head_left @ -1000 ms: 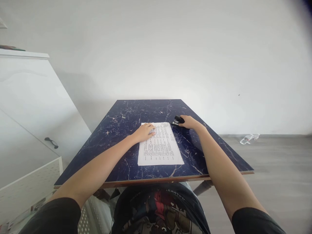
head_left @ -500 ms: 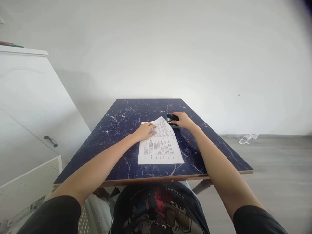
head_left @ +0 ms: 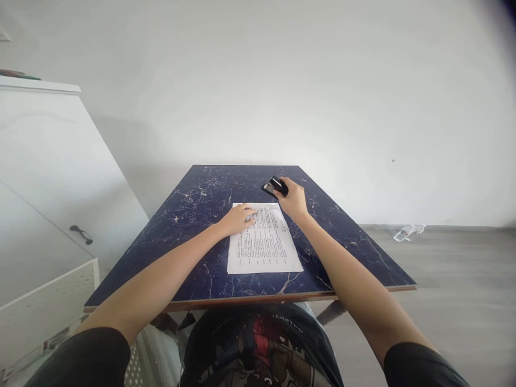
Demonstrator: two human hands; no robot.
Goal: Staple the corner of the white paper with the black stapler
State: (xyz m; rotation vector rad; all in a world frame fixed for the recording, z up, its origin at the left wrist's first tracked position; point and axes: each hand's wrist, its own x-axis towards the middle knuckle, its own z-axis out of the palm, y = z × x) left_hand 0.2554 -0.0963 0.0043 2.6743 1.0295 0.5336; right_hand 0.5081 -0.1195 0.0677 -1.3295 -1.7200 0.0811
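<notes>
A printed sheet of paper (head_left: pixel 264 247) lies flat on the dark blue marbled table (head_left: pixel 201 199). My left hand (head_left: pixel 239 219) rests flat on the sheet's upper left part, fingers stretched out. My right hand (head_left: pixel 293 198) is closed around a small black stapler (head_left: pixel 274 187) and holds it just beyond the paper's far right corner, slightly above the table.
A white cabinet (head_left: pixel 44 177) with a dark handle stands at the left. A white wall rises behind the table. On the grey floor at the right lies a clear plastic bottle (head_left: pixel 407 231). The table's front edge is close to my body.
My right hand has carried the stapler from the paper's right side up and leftward past the far corner. The paper's corner lifted half a second ago and now lies flat again.
</notes>
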